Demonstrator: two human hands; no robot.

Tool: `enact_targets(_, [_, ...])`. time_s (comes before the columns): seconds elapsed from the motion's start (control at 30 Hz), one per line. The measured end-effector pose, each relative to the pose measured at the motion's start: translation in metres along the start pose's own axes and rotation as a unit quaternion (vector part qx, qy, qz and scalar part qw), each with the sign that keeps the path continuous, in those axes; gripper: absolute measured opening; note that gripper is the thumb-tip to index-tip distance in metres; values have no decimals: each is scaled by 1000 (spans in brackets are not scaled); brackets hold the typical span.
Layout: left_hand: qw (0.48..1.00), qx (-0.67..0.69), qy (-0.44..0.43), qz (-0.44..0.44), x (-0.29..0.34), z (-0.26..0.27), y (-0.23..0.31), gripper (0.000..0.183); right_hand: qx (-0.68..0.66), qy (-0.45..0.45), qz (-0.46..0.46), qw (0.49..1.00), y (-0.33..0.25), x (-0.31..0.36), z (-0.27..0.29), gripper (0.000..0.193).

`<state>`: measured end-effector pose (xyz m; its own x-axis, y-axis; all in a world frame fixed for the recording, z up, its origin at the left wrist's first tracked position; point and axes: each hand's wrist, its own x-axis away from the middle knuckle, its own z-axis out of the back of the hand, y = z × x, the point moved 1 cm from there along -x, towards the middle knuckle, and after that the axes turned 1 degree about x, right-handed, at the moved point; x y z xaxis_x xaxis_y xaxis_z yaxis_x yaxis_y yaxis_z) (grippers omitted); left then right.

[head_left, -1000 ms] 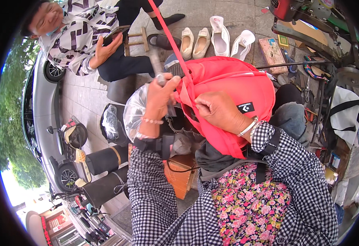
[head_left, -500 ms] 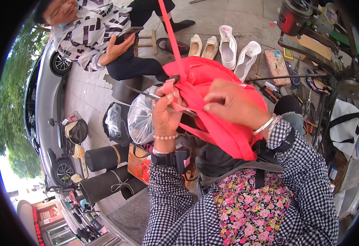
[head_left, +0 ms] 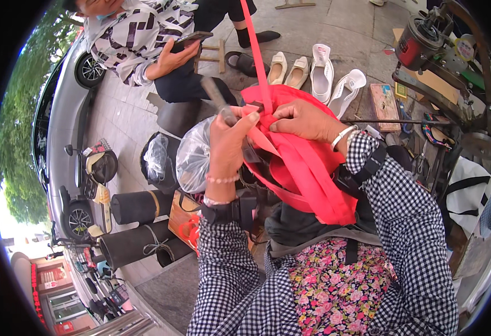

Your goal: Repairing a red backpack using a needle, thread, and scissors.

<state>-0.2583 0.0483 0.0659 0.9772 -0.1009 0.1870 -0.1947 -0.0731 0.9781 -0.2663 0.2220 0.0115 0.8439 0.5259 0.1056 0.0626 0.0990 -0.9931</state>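
A bright red fabric bag (head_left: 318,179) with long straps lies over my lap. One red strap (head_left: 258,50) stretches up from a dark buckle (head_left: 256,105) to the top of the view. Beside that buckle, my left hand (head_left: 227,140) is closed on the strap's folded end, with a flat metal-bladed tool (head_left: 217,96) also in its grip. The blade sticks up and away to the left, smeared by motion, so its exact kind is unclear. Fingers of my right hand (head_left: 307,120) pinch the red fabric just right of the buckle.
A seated person (head_left: 139,45) holds a phone at the far left. Beyond the bag stand pale shoes (head_left: 321,73). A hand-cranked machine (head_left: 424,45) and scattered tools are on the right. Clear plastic bags (head_left: 194,159) and dark rolls (head_left: 136,207) lie left.
My right hand has come down and left onto the fabric near the buckle, its fingers now pinching. The blade in my left hand has swung more upright. The whole view has shifted slightly.
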Motion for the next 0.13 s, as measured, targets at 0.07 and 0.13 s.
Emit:
enact_targets(0.07, [999, -27, 13, -23, -11, 1, -10, 18, 6, 53, 51, 997, 1, 2, -5, 14])
enact_targets(0.13, [995, -68, 52, -60, -22, 6, -26, 21, 32, 41, 19, 998, 1, 4, -3, 14])
